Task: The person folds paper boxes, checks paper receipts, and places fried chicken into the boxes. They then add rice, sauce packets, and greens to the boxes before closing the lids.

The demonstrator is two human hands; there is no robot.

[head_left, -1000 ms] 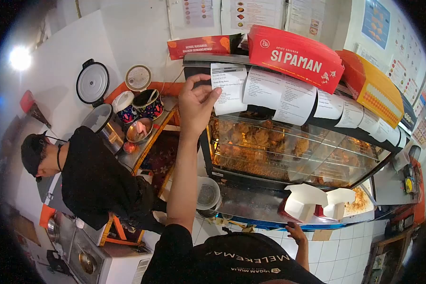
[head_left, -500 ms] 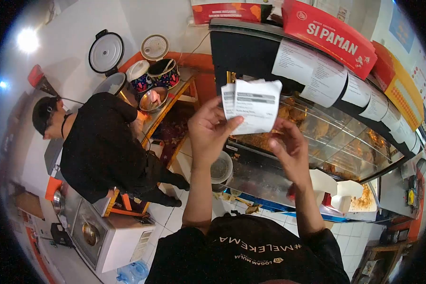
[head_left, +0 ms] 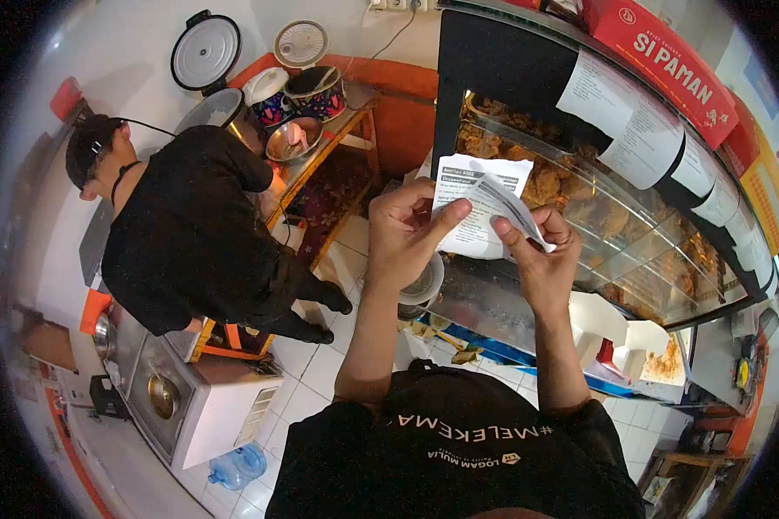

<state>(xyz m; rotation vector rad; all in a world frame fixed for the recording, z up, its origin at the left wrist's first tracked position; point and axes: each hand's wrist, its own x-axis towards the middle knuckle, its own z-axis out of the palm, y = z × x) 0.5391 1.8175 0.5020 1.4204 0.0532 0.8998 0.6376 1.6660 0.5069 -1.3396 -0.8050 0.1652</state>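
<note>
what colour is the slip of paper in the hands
White with black print, seen in the head view: the paper slip.

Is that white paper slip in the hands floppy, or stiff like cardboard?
Probably floppy: the thin white printed paper receipt bends and folds over where the right hand peels it. It looks very light, since the left hand pinches it with just fingertips. It would likely crumple or tear easily.

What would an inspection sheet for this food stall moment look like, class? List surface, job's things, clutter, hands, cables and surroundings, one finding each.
Surface: white tiled floor; no worktop under the hands.
Job's things: printed receipts, one being folded or peeled back.
Clutter: scraps on the floor by the display case.
Hands: left hand and right hand both pinch the receipts.
Cables: a cord runs up the wall to a socket.
Surroundings: a co-worker in black at a side table with rice cookers; a water bottle lies on the floor.
</note>
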